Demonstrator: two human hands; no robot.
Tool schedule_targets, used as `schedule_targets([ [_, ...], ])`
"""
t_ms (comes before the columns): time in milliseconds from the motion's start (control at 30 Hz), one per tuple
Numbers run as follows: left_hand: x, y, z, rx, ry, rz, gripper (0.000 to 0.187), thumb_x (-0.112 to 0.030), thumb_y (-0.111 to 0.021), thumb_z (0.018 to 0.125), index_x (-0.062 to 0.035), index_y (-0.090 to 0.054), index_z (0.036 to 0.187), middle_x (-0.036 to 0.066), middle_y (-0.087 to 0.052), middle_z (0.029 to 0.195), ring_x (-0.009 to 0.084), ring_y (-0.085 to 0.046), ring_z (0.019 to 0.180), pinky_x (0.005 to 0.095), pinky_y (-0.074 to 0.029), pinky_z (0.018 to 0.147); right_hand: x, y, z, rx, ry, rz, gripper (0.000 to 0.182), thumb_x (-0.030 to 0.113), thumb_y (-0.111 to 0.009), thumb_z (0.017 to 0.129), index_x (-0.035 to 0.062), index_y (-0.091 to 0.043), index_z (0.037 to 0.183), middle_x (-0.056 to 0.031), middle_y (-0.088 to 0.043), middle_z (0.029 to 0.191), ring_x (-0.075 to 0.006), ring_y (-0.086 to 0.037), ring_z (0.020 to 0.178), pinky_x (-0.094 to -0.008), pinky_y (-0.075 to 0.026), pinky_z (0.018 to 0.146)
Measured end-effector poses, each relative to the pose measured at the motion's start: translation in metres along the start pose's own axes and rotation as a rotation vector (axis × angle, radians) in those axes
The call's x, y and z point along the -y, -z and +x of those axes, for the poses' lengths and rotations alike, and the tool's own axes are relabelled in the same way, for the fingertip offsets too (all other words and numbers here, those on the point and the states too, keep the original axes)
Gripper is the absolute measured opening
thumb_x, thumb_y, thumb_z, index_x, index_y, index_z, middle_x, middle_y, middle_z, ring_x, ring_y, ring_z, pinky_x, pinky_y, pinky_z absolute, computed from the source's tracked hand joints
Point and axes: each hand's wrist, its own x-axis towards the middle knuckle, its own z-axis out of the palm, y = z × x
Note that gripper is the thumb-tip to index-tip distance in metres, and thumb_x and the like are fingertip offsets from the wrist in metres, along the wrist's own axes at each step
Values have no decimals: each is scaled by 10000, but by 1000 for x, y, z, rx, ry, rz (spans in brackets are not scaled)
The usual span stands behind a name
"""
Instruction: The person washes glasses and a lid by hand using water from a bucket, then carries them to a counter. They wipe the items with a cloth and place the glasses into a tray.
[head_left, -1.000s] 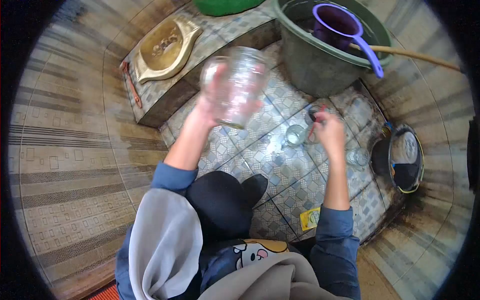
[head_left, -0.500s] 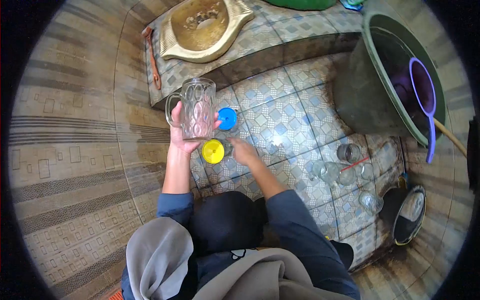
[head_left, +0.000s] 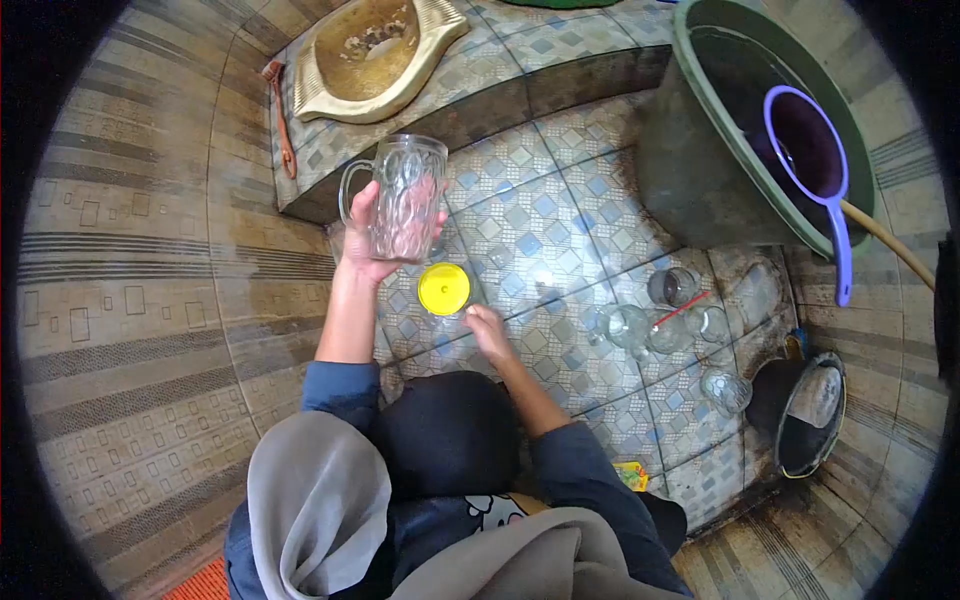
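My left hand (head_left: pixel 365 240) is raised over the tiled floor, gripping a clear dimpled glass mug (head_left: pixel 403 198) with a handle, held upright. Just below the mug a round yellow lid (head_left: pixel 444 289) lies on the floor tiles. My right hand (head_left: pixel 487 328) hovers low near the floor beside that yellow lid, to its lower right; its fingers are curled and I cannot tell whether it holds anything.
Several clear glasses and jars (head_left: pixel 672 320) stand on the floor at the right, one with a red straw. A green water tub (head_left: pixel 700 150) holds a purple dipper (head_left: pixel 812 160). A squat toilet pan (head_left: pixel 372 50) sits on a raised step. A dark pot (head_left: pixel 810 415) is at far right.
The mug has stayed in my left hand and now covers the blue lid. My right hand came from the jars at the right to the yellow lid.
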Motion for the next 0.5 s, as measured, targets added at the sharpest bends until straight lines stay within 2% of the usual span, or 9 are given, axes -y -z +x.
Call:
schedule_targets([
  [33, 2, -3, -2, -5, 33, 115, 698, -490, -554, 701, -18, -392, 1190, 151, -444, 1180, 292, -545, 907, 376, -467, 762, 19, 10, -7, -7, 5, -9, 191, 164, -488, 691, -24, -483, 655, -99, -472, 656, -186, -470, 632, -304, -358, 575],
  [100, 14, -6, -9, -33, 59, 177, 730, -467, -580, 681, -26, -363, 1221, 125, -452, 1170, 281, -548, 901, 358, -459, 764, 62, 33, -17, -43, 102, -117, 196, 165, -482, 704, -21, -456, 645, -94, -459, 640, -181, -447, 603, -296, -349, 559],
  [167, 28, -33, -24, -169, 31, 350, 773, -468, -606, 648, -35, -350, 1236, 103, -456, 1161, 254, -542, 913, 347, -449, 782, 100, 54, -26, -65, 187, -35, 198, 167, -466, 716, -15, -433, 646, -86, -440, 625, -175, -433, 585, -295, -341, 552],
  [233, 33, -67, -28, -117, 2, 388, 791, -466, -621, 630, -27, -353, 1230, 106, -453, 1162, 244, -535, 926, 343, -442, 793, 162, 79, -49, -75, 87, 55, 197, 172, -450, 725, -11, -429, 656, -84, -432, 618, -166, -427, 585, -290, -335, 543],
  [300, 31, -110, -34, -74, -8, 428, 808, -465, -636, 611, -18, -357, 1224, 108, -449, 1164, 234, -529, 940, 339, -435, 803, 218, 100, -77, -108, 136, -15, 206, 183, -442, 730, -10, -435, 660, -83, -433, 631, -150, -420, 587, -277, -326, 540],
  [367, 25, -161, -40, -7, 57, 465, 826, -448, -667, 578, 8, -372, 1200, 126, -464, 1137, 210, -530, 930, 311, -432, 799, 276, 106, -108, -239, 264, -120, 213, 190, -446, 732, -12, -443, 664, -82, -442, 651, -155, -418, 578, -275, -324, 538],
  [433, 23, -222, -43, 100, 119, 450, 802, -416, -679, 580, 18, -383, 1186, 127, -484, 1105, 200, -537, 908, 299, -439, 783, 328, 108, -135, -291, 227, -176, 190, 171, -477, 701, -11, -441, 657, -89, -436, 656, -182, -429, 576, -290, -334, 538],
  [500, 18, -275, -54, 219, 171, 425, 779, -384, -690, 581, 28, -393, 1171, 127, -503, 1073, 191, -544, 887, 288, -446, 768, 376, 104, -161, -438, 275, -370, 147, 122, -510, 654, -4, -434, 646, -98, -426, 648, -217, -444, 584, -310, -351, 541],
])
